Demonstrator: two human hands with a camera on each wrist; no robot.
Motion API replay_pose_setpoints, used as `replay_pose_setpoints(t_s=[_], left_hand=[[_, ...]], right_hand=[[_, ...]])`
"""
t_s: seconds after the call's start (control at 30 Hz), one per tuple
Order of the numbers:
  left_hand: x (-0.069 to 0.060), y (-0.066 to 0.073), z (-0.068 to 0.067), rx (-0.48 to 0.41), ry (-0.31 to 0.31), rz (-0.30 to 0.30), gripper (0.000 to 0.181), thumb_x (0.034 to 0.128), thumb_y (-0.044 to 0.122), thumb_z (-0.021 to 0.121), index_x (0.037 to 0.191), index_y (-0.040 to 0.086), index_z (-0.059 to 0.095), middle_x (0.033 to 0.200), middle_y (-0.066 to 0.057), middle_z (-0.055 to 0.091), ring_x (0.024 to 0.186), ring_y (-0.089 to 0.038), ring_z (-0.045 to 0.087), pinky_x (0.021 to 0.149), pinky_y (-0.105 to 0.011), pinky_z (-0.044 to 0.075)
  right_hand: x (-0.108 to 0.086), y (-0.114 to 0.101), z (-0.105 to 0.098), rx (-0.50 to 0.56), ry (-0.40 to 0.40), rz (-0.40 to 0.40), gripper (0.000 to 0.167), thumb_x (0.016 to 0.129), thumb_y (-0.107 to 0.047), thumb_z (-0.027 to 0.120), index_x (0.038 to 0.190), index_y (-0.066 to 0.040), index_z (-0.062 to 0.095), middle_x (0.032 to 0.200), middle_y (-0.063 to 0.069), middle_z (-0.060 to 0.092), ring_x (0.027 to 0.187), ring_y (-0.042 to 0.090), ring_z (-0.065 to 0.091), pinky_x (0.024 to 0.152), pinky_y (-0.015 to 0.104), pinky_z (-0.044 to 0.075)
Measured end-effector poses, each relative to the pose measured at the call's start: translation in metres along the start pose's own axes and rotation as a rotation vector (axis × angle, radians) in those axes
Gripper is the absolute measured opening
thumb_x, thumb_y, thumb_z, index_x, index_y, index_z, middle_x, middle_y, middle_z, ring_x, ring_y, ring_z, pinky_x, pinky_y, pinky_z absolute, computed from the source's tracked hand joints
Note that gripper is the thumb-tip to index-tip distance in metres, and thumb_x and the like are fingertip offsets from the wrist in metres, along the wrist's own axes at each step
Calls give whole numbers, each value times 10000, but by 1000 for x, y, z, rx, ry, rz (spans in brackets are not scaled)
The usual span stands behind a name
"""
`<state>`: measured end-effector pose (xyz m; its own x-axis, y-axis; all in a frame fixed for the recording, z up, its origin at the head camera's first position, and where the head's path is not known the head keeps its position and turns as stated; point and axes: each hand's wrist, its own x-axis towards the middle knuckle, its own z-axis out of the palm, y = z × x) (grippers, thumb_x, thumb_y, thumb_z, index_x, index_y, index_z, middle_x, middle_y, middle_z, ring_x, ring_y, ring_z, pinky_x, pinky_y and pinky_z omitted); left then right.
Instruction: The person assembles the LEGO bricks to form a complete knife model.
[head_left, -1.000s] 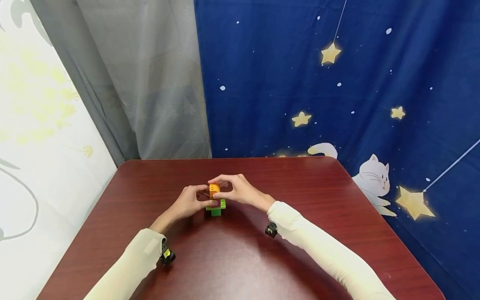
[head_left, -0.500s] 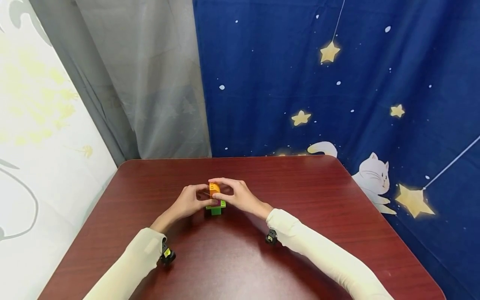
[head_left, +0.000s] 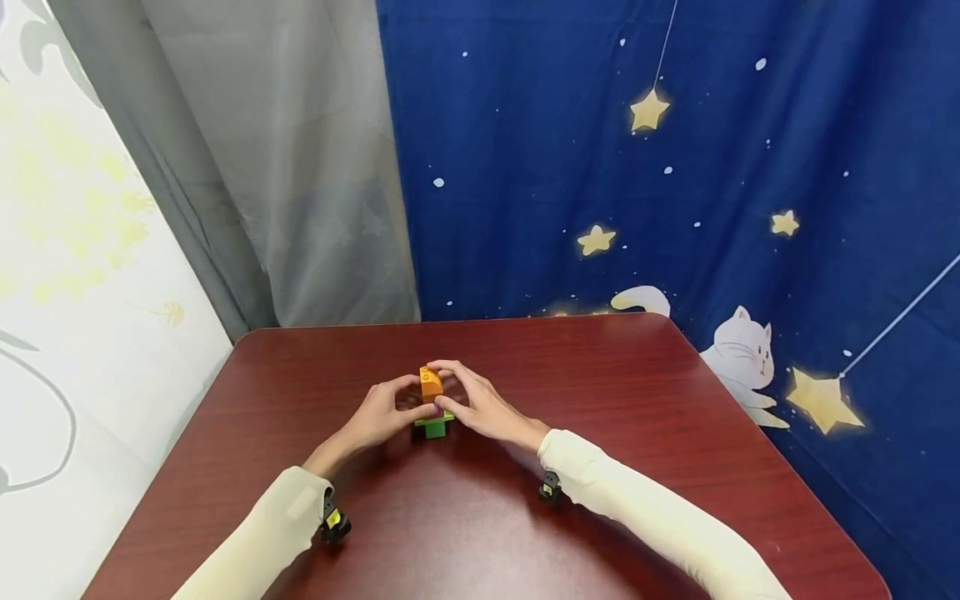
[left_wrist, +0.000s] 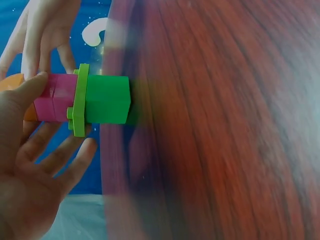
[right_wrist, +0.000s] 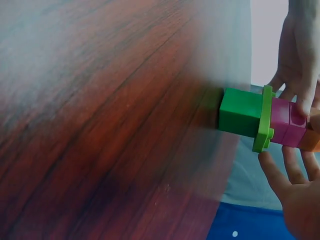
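Note:
Between both hands stands a small upright stack of toy bricks. At its base is a green brick, under a wider lime plate. Above these come pink bricks, topped by an orange curved brick. My left hand pinches the pink part from the left, its thumb across the near face. From the right, my right hand holds the orange brick, fingers near its top and thumb low on its near side. The fingers behind the stack are partly hidden.
The stack is on a dark red wooden table, toward its far edge. Behind hang a grey curtain and a blue star-patterned curtain. A small black wrist camera sits at the left cuff, another at the right.
My right hand has lowered slightly around the orange brick, its thumb now further down and its fingertips off the brick's left top. The left hand keeps its place; the head view has shifted a little.

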<state>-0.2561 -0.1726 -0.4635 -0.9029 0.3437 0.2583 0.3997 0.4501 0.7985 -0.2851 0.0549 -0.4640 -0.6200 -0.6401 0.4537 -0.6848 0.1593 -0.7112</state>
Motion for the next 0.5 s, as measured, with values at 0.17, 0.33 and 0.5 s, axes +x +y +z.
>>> replay_pose_setpoints(t_s=[0.17,0.33,0.5], left_hand=[[7,5,10,-22,-20,19,494,889,164,846,1306,-4,639,1116,-133,757,984,-249,754,862,-370,602],[16,9,19,-17,-31,25,611,889,125,841,1416,-23,568,1154,-153,751,1001,-264,751,869,-396,601],[27,13,30,-29,-41,22,722,918,100,807,1526,-40,443,1217,-207,723,998,-273,751,860,-370,603]], right_hand=[[-7,2,-12,-27,34,37,518,1026,-118,664,1499,-232,488,1291,42,651,1125,139,683,928,287,565],[-15,6,-24,-47,56,101,519,1032,-174,669,1516,-240,493,1265,50,665,1105,148,698,904,296,576],[-19,12,-37,-97,58,142,603,1002,-138,711,1552,-194,470,1290,76,645,1098,200,704,878,322,590]])
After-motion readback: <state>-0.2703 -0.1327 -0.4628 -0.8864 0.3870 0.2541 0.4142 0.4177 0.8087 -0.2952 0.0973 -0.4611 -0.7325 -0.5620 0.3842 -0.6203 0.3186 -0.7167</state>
